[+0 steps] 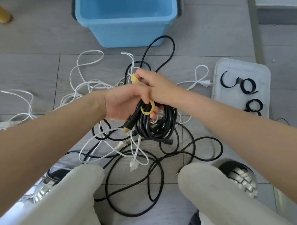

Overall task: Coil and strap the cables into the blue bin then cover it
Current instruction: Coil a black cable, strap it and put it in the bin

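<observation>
right now your left hand [121,104] curls its grip around the top of a coiled black power cable [154,124], holding the bundle up above the floor, its black plug with brass prongs [129,124] hanging at the left side of the coil. your right hand [153,85] crosses over the left, its grip pinched on a yellow hook-and-loop strap [148,109] that loops around the top of the coil, one end of the strap showing between the fingers up at the right hand.

beneath the coil, loose black cables [142,179] and thin white cables [88,73] lie tangled together on the grey tiled floor [36,66], spreading from your knees toward the open blue plastic bin [128,32], which stands on the floor beyond the tangle. one black loop reaches up against the bin's front wall. a white two-prong plug [205,83] lies just beside a translucent white plastic lid [230,64], flat on the floor to the right, carrying several curled black hook-and-loop straps [246,86].

your light trouser legs [217,190] and silver shoes [239,177] frame the bottom of the view.
</observation>
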`<move>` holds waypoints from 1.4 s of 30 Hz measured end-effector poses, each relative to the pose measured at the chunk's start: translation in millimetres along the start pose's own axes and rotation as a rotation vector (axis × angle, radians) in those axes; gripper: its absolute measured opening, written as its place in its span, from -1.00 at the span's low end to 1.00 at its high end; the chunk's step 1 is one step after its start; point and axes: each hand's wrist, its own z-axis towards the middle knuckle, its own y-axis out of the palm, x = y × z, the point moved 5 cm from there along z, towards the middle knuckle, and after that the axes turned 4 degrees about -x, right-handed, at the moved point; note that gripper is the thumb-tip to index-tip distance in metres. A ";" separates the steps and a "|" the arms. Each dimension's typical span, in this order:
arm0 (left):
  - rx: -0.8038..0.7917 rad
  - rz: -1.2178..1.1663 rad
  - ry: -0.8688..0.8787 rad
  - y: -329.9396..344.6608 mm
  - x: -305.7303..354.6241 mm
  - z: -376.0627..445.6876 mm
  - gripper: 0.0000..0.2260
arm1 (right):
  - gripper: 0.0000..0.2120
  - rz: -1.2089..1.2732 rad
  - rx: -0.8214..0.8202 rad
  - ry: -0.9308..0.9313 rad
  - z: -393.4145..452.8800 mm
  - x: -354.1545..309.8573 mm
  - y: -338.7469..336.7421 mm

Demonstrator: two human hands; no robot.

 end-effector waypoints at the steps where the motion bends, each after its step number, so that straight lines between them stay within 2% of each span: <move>1: 0.000 0.003 0.004 -0.8 0.4 0.4 -0.60 | -0.81 0.007 -0.019 -0.005 -0.9 -0.8 -0.4; 4: 0.007 0.024 -0.027 0.4 -1.7 0.9 -0.57 | -0.82 0.054 -0.072 -0.004 -3.9 -1.3 -3.0; 7: 0.053 0.071 -0.031 2.1 0.2 0.6 -0.81 | -0.81 0.159 -0.075 0.050 -6.3 5.0 -10.1; 9: 0.064 0.069 -0.037 4.8 1.6 1.2 -0.85 | -0.79 0.155 -0.060 0.082 -7.1 11.4 -12.8; 11: 0.082 0.079 -0.038 8.7 1.3 3.7 -0.83 | -0.77 0.088 -0.039 0.102 -5.8 16.4 -12.9; 15: 0.164 0.123 -0.017 9.9 -3.7 10.9 -0.66 | -0.75 -0.053 -0.023 0.104 -2.0 18.4 -10.9; 21: 0.207 0.187 -0.060 12.6 -4.4 14.8 -0.72 | -0.72 -0.140 -0.040 0.130 -4.2 18.7 -13.9; 25: 0.205 0.215 -0.061 18.8 -1.8 16.0 -0.78 | -0.87 -0.118 -0.025 0.166 -8.2 18.8 -15.6; 28: 0.217 0.294 -0.098 20.1 -1.5 13.4 -0.92 | -0.89 -0.151 -0.019 0.212 -7.2 21.2 -13.5; 30: 0.227 0.345 -0.104 17.5 -2.3 11.2 -0.84 | -0.88 -0.178 -0.030 0.257 -6.0 22.4 -13.4; 32: 0.232 0.374 -0.089 16.3 -1.0 8.3 -0.84 | -0.79 -0.199 -0.062 0.301 -4.0 21.3 -14.8; 36: 0.310 0.597 -0.063 15.2 11.1 4.1 -0.95 | -0.68 -0.335 -0.197 0.363 -0.5 16.9 -14.1; 37: 0.345 0.676 -0.046 14.5 14.4 4.2 -0.89 | -0.68 -0.335 -0.209 0.379 -0.4 17.8 -14.6; 39: 0.404 0.798 -0.004 13.4 20.8 3.9 -0.78 | -0.68 -0.270 -0.196 0.427 -1.2 21.0 -16.7; 42: 0.466 0.944 0.020 11.0 27.8 3.8 -0.79 | -0.78 -0.009 -0.118 0.548 -7.7 30.4 -20.2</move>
